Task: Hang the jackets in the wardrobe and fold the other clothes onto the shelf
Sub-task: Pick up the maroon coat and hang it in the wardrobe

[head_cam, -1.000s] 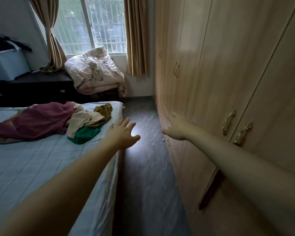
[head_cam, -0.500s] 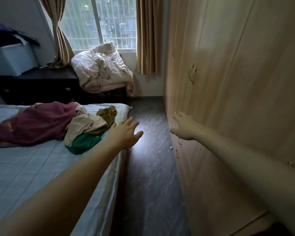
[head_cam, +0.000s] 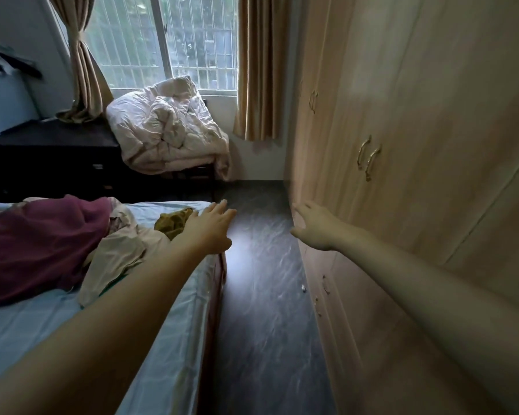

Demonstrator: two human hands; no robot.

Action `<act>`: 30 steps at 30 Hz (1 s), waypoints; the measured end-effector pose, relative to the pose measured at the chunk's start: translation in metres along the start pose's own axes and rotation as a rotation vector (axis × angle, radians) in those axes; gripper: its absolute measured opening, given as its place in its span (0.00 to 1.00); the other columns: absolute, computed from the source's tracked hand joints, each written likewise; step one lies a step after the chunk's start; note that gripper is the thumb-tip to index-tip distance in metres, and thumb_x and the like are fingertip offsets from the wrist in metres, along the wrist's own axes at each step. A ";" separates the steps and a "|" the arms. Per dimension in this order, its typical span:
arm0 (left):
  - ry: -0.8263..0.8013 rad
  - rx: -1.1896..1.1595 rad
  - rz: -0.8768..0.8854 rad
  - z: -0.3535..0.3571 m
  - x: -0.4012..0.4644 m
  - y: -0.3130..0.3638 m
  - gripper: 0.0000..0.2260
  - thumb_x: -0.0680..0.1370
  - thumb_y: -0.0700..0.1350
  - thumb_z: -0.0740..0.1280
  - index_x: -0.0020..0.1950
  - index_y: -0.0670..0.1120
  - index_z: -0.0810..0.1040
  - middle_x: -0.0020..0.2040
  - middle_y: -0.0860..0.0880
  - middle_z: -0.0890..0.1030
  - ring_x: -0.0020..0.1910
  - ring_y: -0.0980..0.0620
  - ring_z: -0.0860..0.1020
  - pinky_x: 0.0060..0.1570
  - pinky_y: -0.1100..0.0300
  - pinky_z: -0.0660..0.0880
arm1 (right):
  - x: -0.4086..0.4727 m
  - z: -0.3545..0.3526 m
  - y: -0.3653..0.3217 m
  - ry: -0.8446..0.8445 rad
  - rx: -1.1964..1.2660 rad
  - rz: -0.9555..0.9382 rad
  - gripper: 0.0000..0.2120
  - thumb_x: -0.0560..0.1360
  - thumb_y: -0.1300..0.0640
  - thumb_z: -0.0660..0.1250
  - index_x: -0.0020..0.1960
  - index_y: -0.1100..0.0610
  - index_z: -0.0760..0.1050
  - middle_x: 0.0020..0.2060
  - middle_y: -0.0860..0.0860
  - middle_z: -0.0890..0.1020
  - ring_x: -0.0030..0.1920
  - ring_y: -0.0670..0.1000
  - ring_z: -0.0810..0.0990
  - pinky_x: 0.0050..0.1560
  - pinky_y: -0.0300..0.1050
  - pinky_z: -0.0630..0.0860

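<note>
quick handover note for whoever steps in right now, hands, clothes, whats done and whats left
Left hand: open, empty, stretched out over the bed corner.
Right hand: open, empty, beside the wardrobe front; contact cannot be told.
Clothes: maroon garment, beige garment and olive garment lie heaped on the bed, a bit of green showing under the beige.
Wardrobe doors in view are closed.
Done: nothing visibly hung or folded.
Left: open the wardrobe, hang the jackets, fold the rest onto the shelf.

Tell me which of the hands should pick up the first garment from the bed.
Left. The left hand hangs open over the bed's edge, right beside the clothes pile. The right hand, also open, is across the aisle by the wardrobe.
</note>
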State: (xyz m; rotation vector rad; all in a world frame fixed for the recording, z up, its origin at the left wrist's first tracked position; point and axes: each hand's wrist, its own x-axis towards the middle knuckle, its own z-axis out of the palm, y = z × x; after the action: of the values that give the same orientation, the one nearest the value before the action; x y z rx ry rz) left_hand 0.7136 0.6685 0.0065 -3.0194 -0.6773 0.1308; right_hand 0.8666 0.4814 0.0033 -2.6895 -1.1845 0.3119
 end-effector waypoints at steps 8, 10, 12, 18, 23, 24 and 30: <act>-0.026 -0.044 0.032 0.016 0.103 -0.035 0.29 0.79 0.52 0.61 0.78 0.52 0.55 0.80 0.48 0.49 0.78 0.47 0.53 0.73 0.42 0.57 | 0.095 -0.004 0.014 -0.021 0.030 0.031 0.34 0.79 0.46 0.59 0.79 0.54 0.49 0.79 0.53 0.49 0.78 0.55 0.51 0.75 0.52 0.56; -0.032 -0.065 0.017 0.018 0.127 -0.043 0.27 0.80 0.53 0.59 0.78 0.52 0.56 0.80 0.48 0.49 0.78 0.47 0.52 0.73 0.42 0.57 | 0.118 -0.004 0.017 -0.032 0.042 0.028 0.34 0.80 0.46 0.59 0.79 0.54 0.49 0.79 0.53 0.49 0.78 0.55 0.51 0.75 0.52 0.56; -0.042 -0.076 0.009 0.022 0.151 -0.047 0.27 0.81 0.54 0.57 0.78 0.52 0.55 0.80 0.48 0.49 0.78 0.47 0.51 0.74 0.41 0.55 | 0.141 -0.003 0.021 -0.047 0.058 0.021 0.33 0.80 0.47 0.59 0.79 0.53 0.49 0.79 0.52 0.49 0.78 0.56 0.52 0.75 0.52 0.57; -0.056 -0.079 -0.006 0.030 0.233 -0.047 0.28 0.81 0.61 0.53 0.79 0.52 0.55 0.80 0.48 0.46 0.79 0.48 0.45 0.75 0.42 0.44 | 0.224 -0.004 0.043 -0.061 0.087 0.012 0.32 0.81 0.43 0.56 0.79 0.53 0.49 0.79 0.52 0.50 0.78 0.55 0.52 0.76 0.54 0.55; -0.036 -0.072 -0.032 0.017 0.328 -0.045 0.32 0.79 0.65 0.53 0.79 0.51 0.53 0.80 0.47 0.41 0.79 0.48 0.41 0.76 0.44 0.42 | 0.311 -0.021 0.076 -0.057 0.184 -0.014 0.33 0.80 0.37 0.50 0.79 0.53 0.51 0.79 0.52 0.52 0.78 0.53 0.53 0.76 0.55 0.55; -0.032 -0.072 -0.029 0.014 0.349 -0.043 0.33 0.79 0.65 0.53 0.79 0.50 0.53 0.80 0.47 0.41 0.79 0.48 0.41 0.76 0.44 0.42 | 0.329 -0.027 0.085 -0.060 0.180 -0.009 0.33 0.80 0.37 0.50 0.79 0.53 0.50 0.79 0.51 0.52 0.78 0.53 0.53 0.76 0.56 0.55; -0.080 -0.059 -0.041 0.007 0.455 -0.033 0.32 0.79 0.64 0.54 0.79 0.50 0.54 0.79 0.47 0.56 0.78 0.48 0.51 0.75 0.43 0.42 | 0.430 -0.057 0.120 -0.078 0.317 0.041 0.31 0.82 0.40 0.50 0.79 0.56 0.52 0.78 0.52 0.55 0.77 0.53 0.54 0.76 0.51 0.53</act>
State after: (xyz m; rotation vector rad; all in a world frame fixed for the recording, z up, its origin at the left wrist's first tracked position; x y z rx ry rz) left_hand 1.1092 0.8931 -0.0317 -3.0682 -0.7616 0.2361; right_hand 1.2492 0.7163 -0.0225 -2.4463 -1.0027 0.5641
